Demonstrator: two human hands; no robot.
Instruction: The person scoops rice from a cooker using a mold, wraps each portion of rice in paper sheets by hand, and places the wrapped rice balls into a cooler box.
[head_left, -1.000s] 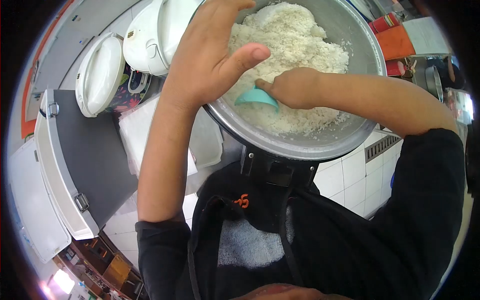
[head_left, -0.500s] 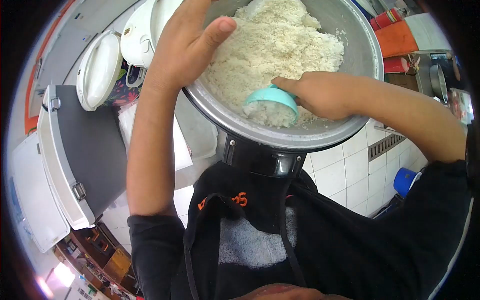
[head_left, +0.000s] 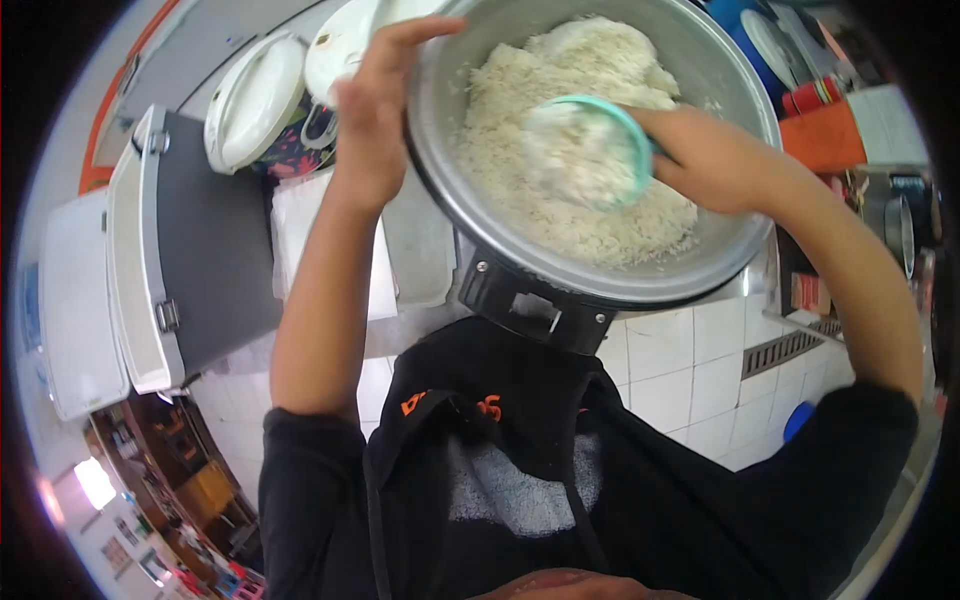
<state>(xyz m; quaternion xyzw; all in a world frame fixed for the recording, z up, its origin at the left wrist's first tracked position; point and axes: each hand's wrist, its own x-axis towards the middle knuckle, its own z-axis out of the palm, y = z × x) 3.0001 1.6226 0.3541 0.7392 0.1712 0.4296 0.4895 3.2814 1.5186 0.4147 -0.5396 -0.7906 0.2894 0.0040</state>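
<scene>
My right hand (head_left: 705,160) is closed on a turquoise cup (head_left: 640,150), apparently by a handle mostly hidden under the fingers. The cup is heaped with white cooked rice and tilted, its mouth facing me; motion blurs it. It is over the mound of rice (head_left: 600,235) in a big round metal pot (head_left: 455,215) with a black body. At the pot's left rim is my left hand (head_left: 372,130), fingers stretched and apart, holding nothing; I cannot tell how firmly it touches the rim.
White-lidded rice cookers (head_left: 255,100) stand at the left, near an open grey cooler box (head_left: 215,240). White sheets (head_left: 380,280) and a translucent tray (head_left: 420,245) lie left of the pot. An orange cloth (head_left: 820,140) is at the right. A drain grate (head_left: 780,350) crosses the tiled floor.
My right hand has lifted the rice-filled cup from the pot's near side up over the middle of the mound. My left hand has shifted outward along the rim, and the view has shifted.
</scene>
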